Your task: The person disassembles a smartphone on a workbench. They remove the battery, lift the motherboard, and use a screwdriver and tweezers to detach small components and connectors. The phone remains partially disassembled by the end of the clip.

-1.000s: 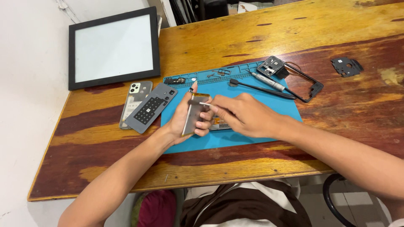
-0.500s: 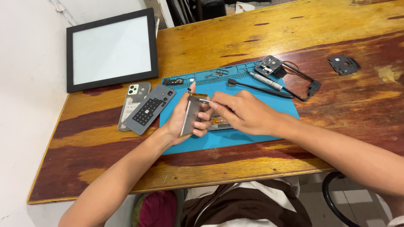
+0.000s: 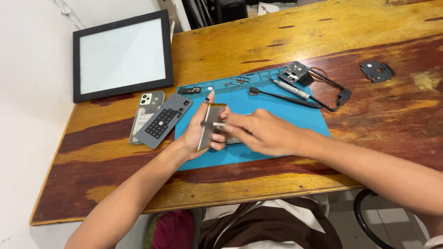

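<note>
So the phone on this bench is pretty well torn down at this point. The person's left hand (image 3: 199, 131) has its fingers wrapped around a thin flat grey slab (image 3: 211, 127), looks like the battery, held on edge just above the blue repair mat (image 3: 295, 120). The right hand (image 3: 265, 132) is right up against it, thumb and forefinger pinched together on something small and pale at the slab's face, maybe a tab or strip; it's too small for me to tell.

Judging by how things lie, the opening-up part is done: the back cover (image 3: 146, 110) with its camera cluster sits off the mat to the left, a grey inner plate (image 3: 164, 121) lies partly on top of it, the black frame (image 3: 323, 85) rests at the mat's top right corner, and a small black bracket (image 3: 377, 71) is well apart on the wooden table (image 3: 369, 138). Tiny screws and bits sit in the mat's top trays. What's left looks like everything to do with the battery itself, plus all the reassembly.

Labels: the inner plate carries a dark rectangular sticker or pad in its middle. Nothing boxed anywhere. A black spudger (image 3: 284, 97) and a white pen-like tool (image 3: 291, 89) lie on the mat, and a black-framed light panel (image 3: 122, 55) sits at the far left.
</note>
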